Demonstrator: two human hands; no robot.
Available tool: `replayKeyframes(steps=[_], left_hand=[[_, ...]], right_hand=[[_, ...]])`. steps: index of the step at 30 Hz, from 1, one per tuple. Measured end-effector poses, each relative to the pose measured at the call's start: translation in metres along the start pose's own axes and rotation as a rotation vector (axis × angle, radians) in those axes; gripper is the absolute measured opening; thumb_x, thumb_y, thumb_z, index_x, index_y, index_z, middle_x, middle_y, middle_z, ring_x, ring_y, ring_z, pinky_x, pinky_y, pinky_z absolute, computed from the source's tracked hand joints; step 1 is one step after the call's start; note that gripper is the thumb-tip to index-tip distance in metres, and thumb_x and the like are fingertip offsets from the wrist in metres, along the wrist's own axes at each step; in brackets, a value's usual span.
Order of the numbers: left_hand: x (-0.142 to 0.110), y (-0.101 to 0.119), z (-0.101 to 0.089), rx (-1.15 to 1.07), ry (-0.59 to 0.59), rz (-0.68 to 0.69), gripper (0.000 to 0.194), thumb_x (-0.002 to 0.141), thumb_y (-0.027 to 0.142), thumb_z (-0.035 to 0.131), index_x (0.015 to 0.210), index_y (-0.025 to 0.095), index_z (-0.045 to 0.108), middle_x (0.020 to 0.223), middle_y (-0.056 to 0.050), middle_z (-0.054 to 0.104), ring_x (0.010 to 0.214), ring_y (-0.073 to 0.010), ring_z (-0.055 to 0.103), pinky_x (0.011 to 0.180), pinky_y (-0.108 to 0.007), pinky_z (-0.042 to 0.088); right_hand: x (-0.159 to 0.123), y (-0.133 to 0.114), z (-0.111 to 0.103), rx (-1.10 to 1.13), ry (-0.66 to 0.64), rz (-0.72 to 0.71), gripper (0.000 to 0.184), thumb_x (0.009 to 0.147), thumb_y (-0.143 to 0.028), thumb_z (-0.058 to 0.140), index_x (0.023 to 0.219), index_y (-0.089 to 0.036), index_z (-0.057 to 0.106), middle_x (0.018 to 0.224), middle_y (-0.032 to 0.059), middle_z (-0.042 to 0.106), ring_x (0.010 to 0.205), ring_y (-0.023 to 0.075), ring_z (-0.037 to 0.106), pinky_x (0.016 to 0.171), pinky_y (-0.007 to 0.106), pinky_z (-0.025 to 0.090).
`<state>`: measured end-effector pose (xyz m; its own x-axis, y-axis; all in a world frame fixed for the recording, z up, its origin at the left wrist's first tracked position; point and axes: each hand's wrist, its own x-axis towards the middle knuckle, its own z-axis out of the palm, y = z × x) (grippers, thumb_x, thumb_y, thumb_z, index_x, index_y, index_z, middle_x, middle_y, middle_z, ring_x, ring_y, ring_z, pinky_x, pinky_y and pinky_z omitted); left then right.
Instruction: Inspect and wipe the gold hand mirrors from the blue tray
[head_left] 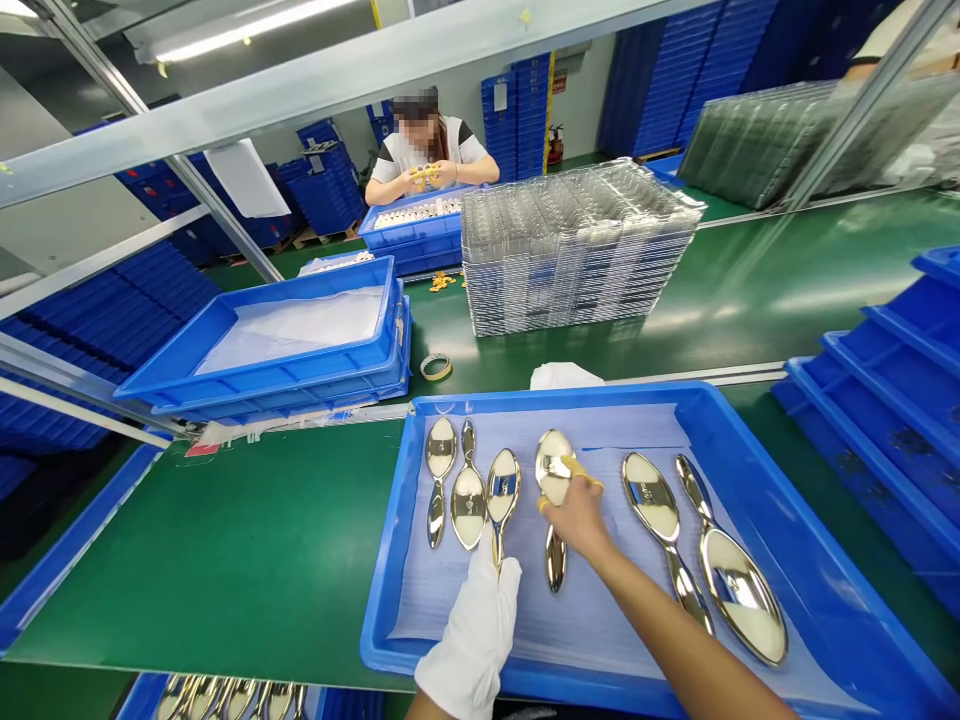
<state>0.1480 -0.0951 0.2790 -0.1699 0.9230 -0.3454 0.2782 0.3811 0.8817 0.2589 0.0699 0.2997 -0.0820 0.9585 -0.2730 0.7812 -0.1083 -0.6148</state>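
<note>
Several shiny gold hairbrush bodies, each an oval head with a slim handle, lie in a blue tray [555, 402] lined with pale sheet. My left hand [476, 625], in a white glove, is closed around the handle of one hairbrush body [503, 485]. Yellow finger covers are on my right hand [581, 510], whose fingers grip the head of another hairbrush body [556, 565]. To the left of my hands lie a hairbrush body [441, 450] and one turned the other way [469, 505]. Two more, an upper one [651, 495] and a larger-looking one [742, 590], lie to the right.
Lined blue trays [292, 350] are stacked at left, beside a tape roll [436, 367]. Clear plastic trays [570, 250] form a tall stack behind. Blue trays [862, 430] stand at right. A co-worker [431, 160] handles yellow pieces across the green bench [247, 540]. Metal frame bars cross above.
</note>
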Motion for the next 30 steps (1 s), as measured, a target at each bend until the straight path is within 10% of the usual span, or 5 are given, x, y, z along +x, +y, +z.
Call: replayKeyframes(steps=[5, 11, 17, 21, 30], left_hand=[[0.007, 0.014, 0.009, 0.268, -0.118, 0.147, 0.065, 0.095, 0.038, 0.025, 0.136, 0.0, 0.058, 0.161, -0.02, 0.032, 0.155, -0.0306, 0.01, 0.126, -0.047, 0.009], [0.011, 0.035, 0.047, 0.412, 0.062, -0.132, 0.069, 0.098, 0.041, 0.033, 0.155, 0.002, 0.029, 0.146, -0.035, 0.047, 0.112, -0.0441, 0.063, 0.089, -0.053, 0.049], [0.018, 0.044, -0.021, 0.621, 0.229, -0.134, 0.058, 0.103, 0.048, 0.019, 0.143, 0.029, 0.057, 0.13, -0.019, 0.066, 0.109, -0.0355, 0.064, 0.089, -0.046, 0.05], [0.048, 0.037, -0.07, 0.739, 0.376, -0.301, 0.081, 0.097, 0.033, -0.014, 0.151, 0.006, 0.04, 0.1, -0.029, 0.068, 0.091, -0.0385, 0.069, 0.071, -0.048, 0.051], [0.08, 0.022, -0.078, 0.96, 0.488, -0.263, 0.043, 0.103, 0.021, 0.028, 0.115, 0.003, 0.065, 0.086, -0.016, 0.069, 0.081, -0.0251, 0.069, 0.072, -0.038, 0.053]], right_hand=[[0.0, 0.018, -0.031, -0.056, 0.019, -0.056, 0.058, 0.078, -0.024, 0.056, 0.132, -0.01, 0.041, 0.135, 0.0218, 0.047, 0.134, 0.0345, 0.044, 0.11, 0.046, 0.04], [-0.013, 0.033, -0.037, -0.121, -0.105, -0.086, 0.056, 0.077, -0.019, 0.057, 0.131, -0.014, 0.047, 0.122, 0.0186, 0.055, 0.108, 0.0318, 0.063, 0.094, 0.043, 0.052], [-0.013, 0.039, -0.031, -0.145, -0.156, -0.101, 0.045, 0.08, -0.019, 0.054, 0.125, -0.016, 0.055, 0.128, 0.0189, 0.053, 0.093, 0.0265, 0.069, 0.09, 0.042, 0.054], [-0.016, 0.039, -0.034, -0.185, -0.121, -0.101, 0.042, 0.081, -0.02, 0.054, 0.123, -0.016, 0.058, 0.126, 0.0204, 0.051, 0.112, 0.0343, 0.062, 0.093, 0.049, 0.052], [-0.026, 0.034, -0.039, -0.115, -0.026, -0.151, 0.04, 0.086, -0.027, 0.051, 0.121, -0.011, 0.058, 0.127, 0.0247, 0.048, 0.126, 0.0382, 0.051, 0.1, 0.052, 0.05]])
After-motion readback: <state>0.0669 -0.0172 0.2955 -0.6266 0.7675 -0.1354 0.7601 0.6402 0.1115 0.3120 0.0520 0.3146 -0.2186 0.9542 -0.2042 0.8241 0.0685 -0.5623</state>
